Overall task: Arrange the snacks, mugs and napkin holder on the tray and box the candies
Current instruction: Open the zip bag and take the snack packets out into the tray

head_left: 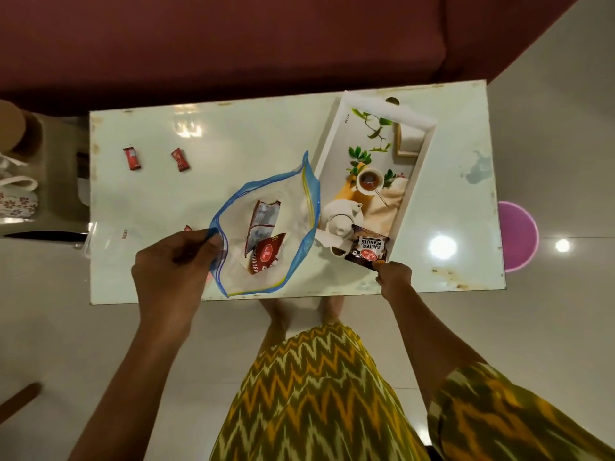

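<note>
A clear zip bag (293, 194) with a blue rim lies open on the glass table, holding a red snack packet (266, 257) and a silver one (263, 217). My left hand (169, 261) grips the bag's near-left rim. My right hand (394, 277) pinches the near corner of a dark salted peanuts packet (367, 249), which sits over the near end of the white tray (327, 144). The tray's floor bears a printed picture of a teapot, cup and leaves. Two red candies (132, 158) (180, 159) lie at the table's far left.
The glass table (233, 138) stands before a maroon sofa (233, 38). Another red candy (188, 228) peeks out behind my left hand. A purple round object (519, 237) sits on the floor to the right. White bags and a brown jar stand at the left.
</note>
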